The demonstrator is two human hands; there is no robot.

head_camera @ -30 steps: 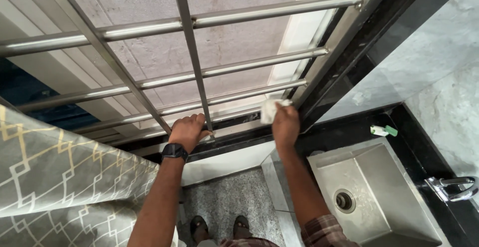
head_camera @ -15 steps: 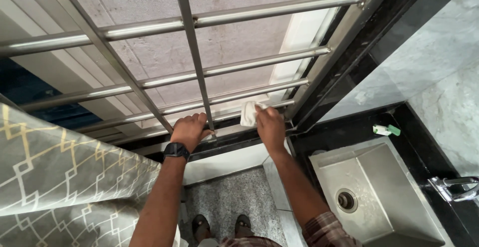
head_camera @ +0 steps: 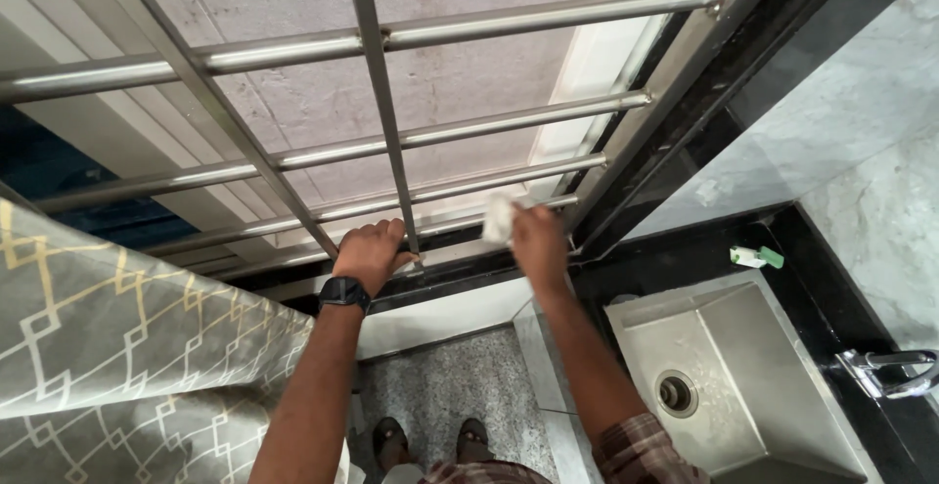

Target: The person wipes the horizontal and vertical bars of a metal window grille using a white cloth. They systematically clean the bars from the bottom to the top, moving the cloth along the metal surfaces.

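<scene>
Reaching up with a straight arm, the right hand pinches a white cloth against the window grille; at nine o'clock, the left hand curls shut around its lower bar.

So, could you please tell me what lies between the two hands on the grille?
In the head view, one upright steel bar runs between the left hand and the right hand.

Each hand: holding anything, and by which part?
Left hand grips the grille's vertical bar near its base. Right hand holds a bunched white cloth, fingers wrapped round its lower part.
</scene>
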